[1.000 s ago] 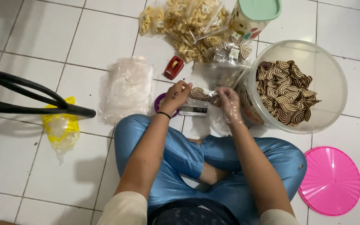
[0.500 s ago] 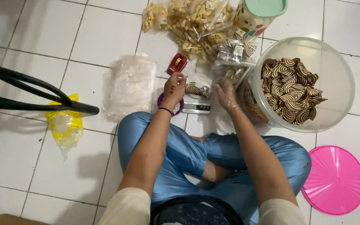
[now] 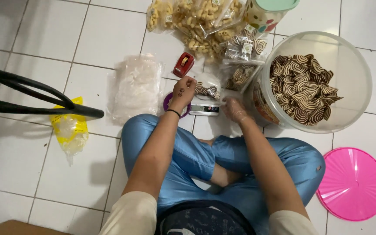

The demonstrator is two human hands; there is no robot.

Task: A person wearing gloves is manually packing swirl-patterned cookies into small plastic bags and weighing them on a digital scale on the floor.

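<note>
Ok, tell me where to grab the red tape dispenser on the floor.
Take the tape dispenser across its two long flat sides, coming straight down from above. It lies clear on the tile, tilted diagonally, so turn the grip to match; bags crowd its right.

Scale (image 3: 203, 109) on floor at centre, just ahead of the crossed legs. Small bag of biscuits (image 3: 207, 90) on the scale, at its 12 o'clock edge. Left hand (image 3: 182, 92) at the bag's 9 o'clock, touching it; right hand (image 3: 234, 109) at the scale's 3 o'clock. Tape dispenser (image 3: 183, 64) at 11 o'clock from the scale. Stack of empty bags (image 3: 136, 87) at 9 o'clock. Big tub (image 3: 349, 69) at 2 o'clock, biscuits inside. Filled bags (image 3: 196, 21) at 12 o'clock, farther out. Lid (image 3: 352, 183) at 4 o'clock, flat on floor.
</note>
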